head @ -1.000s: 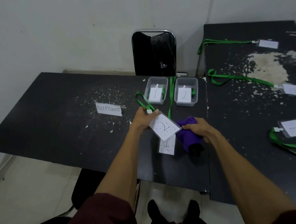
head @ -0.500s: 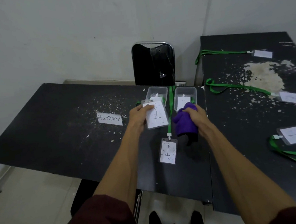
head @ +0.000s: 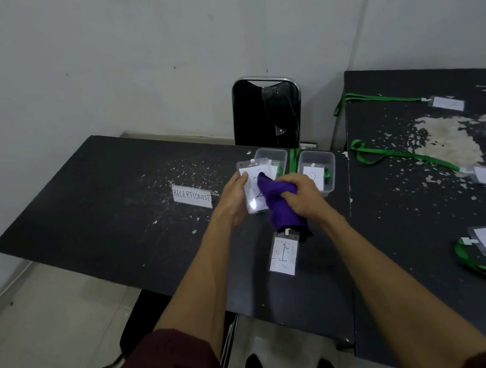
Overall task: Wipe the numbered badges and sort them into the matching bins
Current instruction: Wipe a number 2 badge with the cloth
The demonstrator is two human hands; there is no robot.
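Left hand (head: 232, 198) grips a badge (head: 250, 187), raised over the bench (head: 118, 212) in front of the left bin (head: 274, 154) | right hand (head: 302, 192) clutches a purple cloth (head: 282, 209), pressed on the badge's face | badge marked 1 (head: 284, 256) lies flat on the bench, nearer the person.

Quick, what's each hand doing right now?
Left hand: holding the badge marked 2.
Right hand: gripping the purple cloth, pressed against that badge.
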